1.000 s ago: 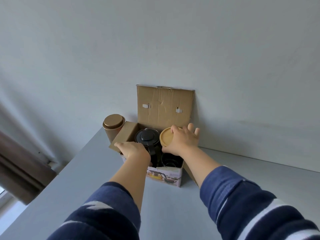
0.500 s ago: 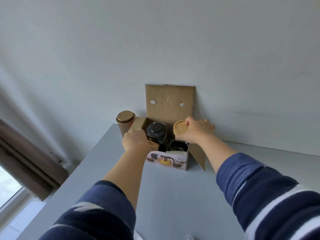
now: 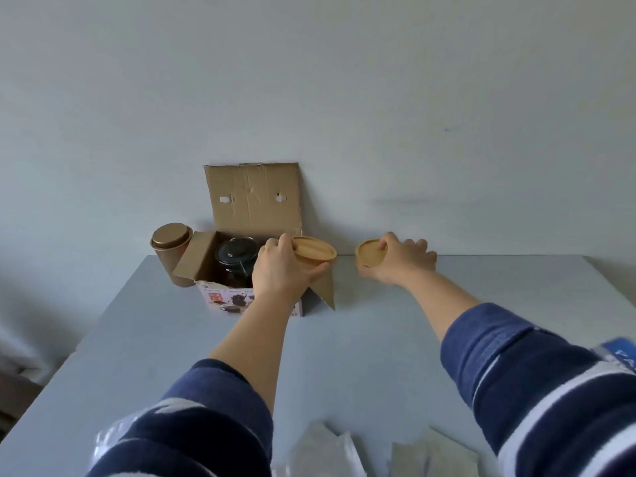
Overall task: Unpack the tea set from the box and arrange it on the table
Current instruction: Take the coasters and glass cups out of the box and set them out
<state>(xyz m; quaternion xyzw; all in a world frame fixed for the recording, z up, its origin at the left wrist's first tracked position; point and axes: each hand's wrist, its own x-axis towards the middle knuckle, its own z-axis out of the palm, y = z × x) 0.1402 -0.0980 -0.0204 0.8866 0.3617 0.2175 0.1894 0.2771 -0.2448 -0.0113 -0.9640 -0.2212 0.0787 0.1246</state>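
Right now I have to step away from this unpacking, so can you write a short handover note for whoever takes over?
Left hand: holds a wooden coaster over the right end of the open box.
Right hand: holds a second wooden coaster low over the table, right of the box, by the wall.
Things: the dark teapot sits in the box. A gold tin stands on the table at the box's left.
Done: two coasters are out.
Left: set both coasters down, lift out the teapot and anything beneath it, hidden from here, then arrange the set.
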